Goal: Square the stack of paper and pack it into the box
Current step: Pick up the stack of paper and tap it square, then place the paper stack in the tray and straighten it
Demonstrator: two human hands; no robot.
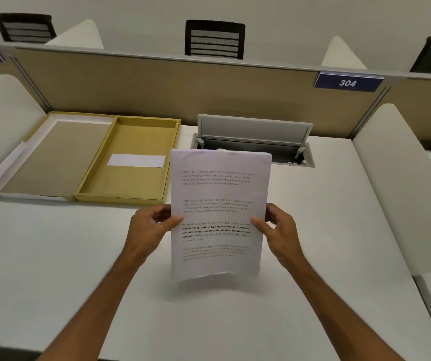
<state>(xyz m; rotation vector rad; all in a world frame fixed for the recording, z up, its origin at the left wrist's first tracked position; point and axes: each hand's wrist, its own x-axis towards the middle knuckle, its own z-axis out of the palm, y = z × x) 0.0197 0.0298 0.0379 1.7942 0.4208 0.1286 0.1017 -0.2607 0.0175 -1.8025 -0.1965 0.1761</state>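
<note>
Head view. Setting: white desk [52, 256] in an office cubicle, tan partition [157, 82] behind, plate numbered 304 [347, 82] on it; open cable hatch [253, 142] set in the desk at the rear.

Item 1: paper [219, 214], a printed stack, held upright, long axis vertical, lower edge at or just above the desk; contact cannot be told, as that edge is blurred.

Item 2: left hand [154, 225], closed on the stack's left edge, thumb on the front sheet.

Item 3: right hand [279, 230], closed on the right edge likewise.

Item 4: box [128, 162], shallow, yellow, open, lying flat to the left of and behind the stack, long axis running away from the person; left hand nearer. A white slip [136, 160] lies inside.

Item 5: lid [50, 157], lying open beside the box on its left.

Obscured: fingers behind the sheets; text illegible; stack thickness unclear.
</note>
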